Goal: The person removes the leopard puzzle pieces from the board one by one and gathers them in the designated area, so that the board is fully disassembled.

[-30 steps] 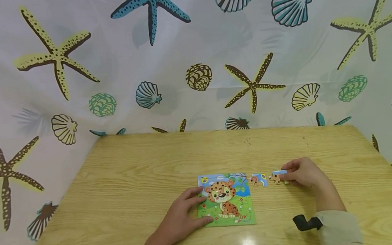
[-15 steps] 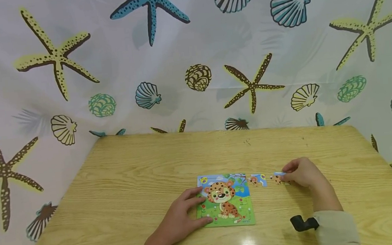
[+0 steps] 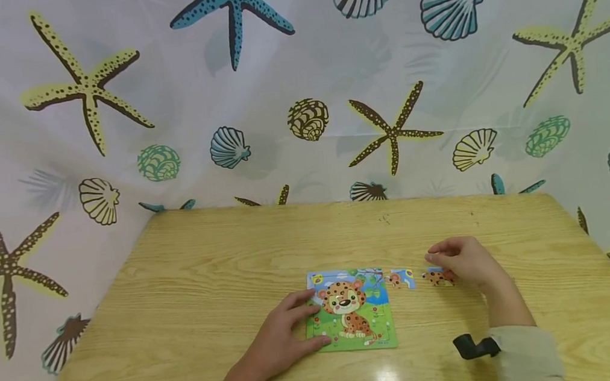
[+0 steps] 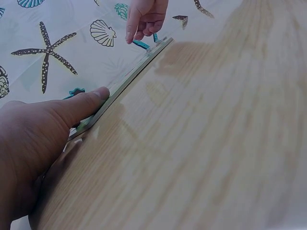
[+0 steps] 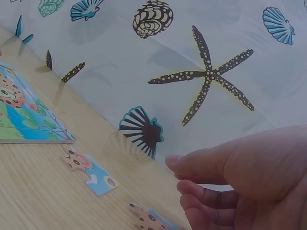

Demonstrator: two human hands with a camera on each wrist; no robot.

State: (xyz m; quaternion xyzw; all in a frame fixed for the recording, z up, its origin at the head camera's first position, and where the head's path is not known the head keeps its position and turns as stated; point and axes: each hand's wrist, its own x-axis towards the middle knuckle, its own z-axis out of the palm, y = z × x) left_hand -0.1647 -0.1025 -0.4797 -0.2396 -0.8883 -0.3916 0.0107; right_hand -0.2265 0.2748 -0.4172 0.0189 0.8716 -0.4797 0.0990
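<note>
In the head view, the left hand (image 3: 282,339) is rested at the left edge of the leopard puzzle board (image 3: 348,308), its fingers spread and nothing gripped. Beyond the board's right edge, the inner piece (image 3: 406,276) and the outer piece (image 3: 435,277) are laid on the worktop (image 3: 210,283). The right hand (image 3: 466,262) was held over the outer piece a moment ago; its fingertips have since been raised off, and more of the leopard print is uncovered. This piece is therefore judged to have been let go.

In the left wrist view, the board is seen nearly edge-on, with the thumb (image 4: 91,103) laid on its rim.

In the right wrist view, the fingers are loosely curled with nothing held; whether the outer piece is touched by them cannot be told.
</note>
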